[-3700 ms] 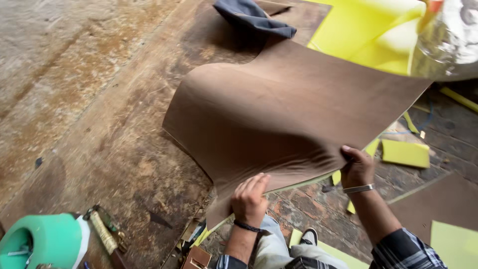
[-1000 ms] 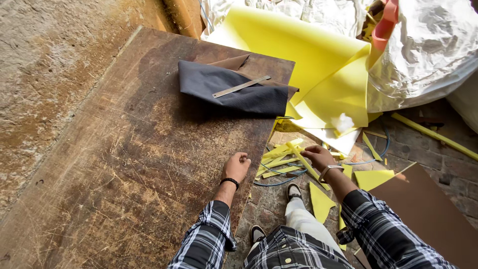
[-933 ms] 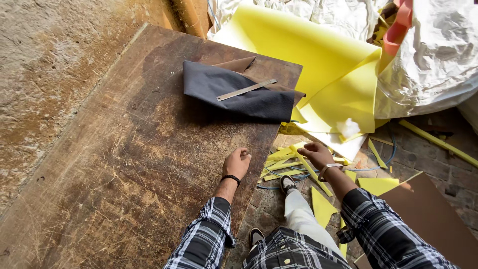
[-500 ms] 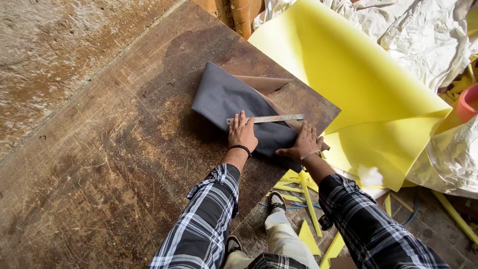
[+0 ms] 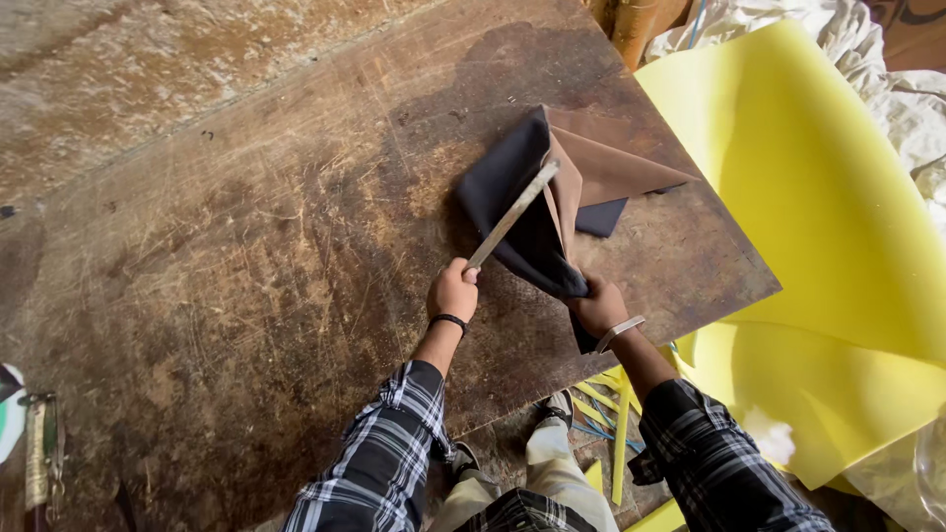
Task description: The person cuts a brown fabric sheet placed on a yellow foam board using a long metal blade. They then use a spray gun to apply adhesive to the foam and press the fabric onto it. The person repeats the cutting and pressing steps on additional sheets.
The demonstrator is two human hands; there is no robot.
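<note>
Head view. Half a second back, both hands flat on the dark grey folded sheet of soft material with the strip lying across it; now lifted. Left hand closed in a fist round the near end of the long flat pale metal strip, strip raised and angled up and away over the sheet. Right hand pinched shut on the near corner of the grey sheet, pulling it up off the scarred brown wooden table so the cloth hangs in a fold. Brown underside or second brown piece exposed beneath, fanned toward the table's far right corner; cannot tell whether one sheet or two.

Sheet sits close to the right edge of the table, far half. Large yellow sheet spread just beyond that edge. Yellow offcut strips on the floor by the near edge, beside the person's legs. Crumpled white plastic wrap past the far right corner. Rest of table bare; nothing obstructing the hands.
</note>
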